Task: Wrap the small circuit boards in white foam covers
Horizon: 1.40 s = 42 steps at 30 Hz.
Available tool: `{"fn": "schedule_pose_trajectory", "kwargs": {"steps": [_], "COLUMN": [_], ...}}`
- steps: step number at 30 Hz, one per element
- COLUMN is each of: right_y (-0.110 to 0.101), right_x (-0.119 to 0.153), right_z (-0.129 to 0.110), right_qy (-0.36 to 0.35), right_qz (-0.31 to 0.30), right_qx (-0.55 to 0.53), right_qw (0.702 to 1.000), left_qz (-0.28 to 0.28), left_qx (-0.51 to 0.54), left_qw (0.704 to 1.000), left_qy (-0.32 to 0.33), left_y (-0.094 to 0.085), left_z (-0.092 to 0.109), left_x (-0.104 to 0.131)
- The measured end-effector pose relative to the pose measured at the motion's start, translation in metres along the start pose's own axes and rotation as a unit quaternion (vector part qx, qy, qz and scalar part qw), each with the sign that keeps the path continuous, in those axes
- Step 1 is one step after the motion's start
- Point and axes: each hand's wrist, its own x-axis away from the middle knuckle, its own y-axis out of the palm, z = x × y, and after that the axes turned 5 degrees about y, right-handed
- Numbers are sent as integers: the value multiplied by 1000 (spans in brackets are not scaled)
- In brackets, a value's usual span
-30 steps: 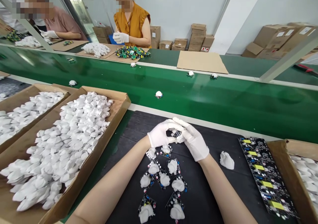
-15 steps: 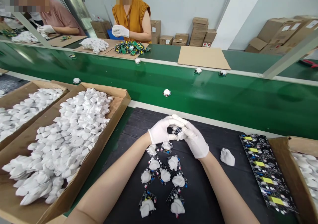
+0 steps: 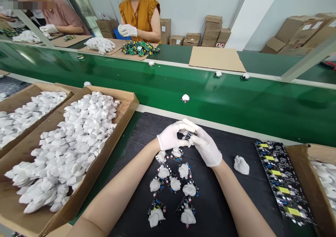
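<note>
Both my hands wear white gloves and meet over the black mat (image 3: 217, 202). Between them is a small black circuit board (image 3: 188, 136) with white putty against it. My left hand (image 3: 173, 136) grips the board from the left, thumb below and fingers above. My right hand (image 3: 206, 144) closes on it from the right, its fingers pressed to the putty. Several circuit boards topped with white putty lumps (image 3: 175, 184) lie on the mat below my hands. A loose lump of white putty (image 3: 241, 165) rests right of my right wrist.
Cardboard trays of putty lumps (image 3: 78, 125) stand at left, another cardboard box (image 3: 299, 163) at far right. A panel of joined boards (image 3: 282, 181) lies beside it. Ahead runs a green conveyor (image 3: 236, 107) carrying puttied boards (image 3: 185, 98). Co-workers in gloves (image 3: 128, 30) sit beyond it.
The boards on the green conveyor have shifted to the right. My hands stay at nearly the same spot around the circuit board, with only slight finger movement.
</note>
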Motion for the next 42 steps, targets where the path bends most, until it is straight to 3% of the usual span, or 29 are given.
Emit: {"fn": "schedule_pose_trajectory", "kwargs": {"steps": [9, 17, 20, 24, 31, 36, 39, 42], "right_y": [1, -2, -4, -1, 4, 1, 0, 1], "right_x": [1, 0, 1, 3, 2, 1, 1, 1], "right_z": [1, 5, 5, 2, -3, 2, 2, -1], "right_qy": [11, -21, -8, 24, -40, -57, -44, 17], "right_qz": [13, -35, -54, -28, -50, -23, -21, -39], "right_qx": [4, 22, 15, 32, 72, 111, 71, -36], "right_qw": [1000, 999, 998, 999, 995, 992, 996, 998], "left_qz": [0, 0, -4, -4, 8, 11, 20, 27], "left_qx": [-1, -2, -3, -7, 18, 44, 45, 37], "left_qw": [1000, 1000, 1000, 1000, 1000, 999, 999, 999], "left_qy": [2, -12, -19, -21, -8, 8, 9, -4], "left_y": [1, 1, 1, 0, -1, 2, 2, 1], "left_z": [-1, 1, 0, 1, 1, -2, -2, -2], "left_x": [-1, -1, -1, -1, -1, -1, -1, 0]}}
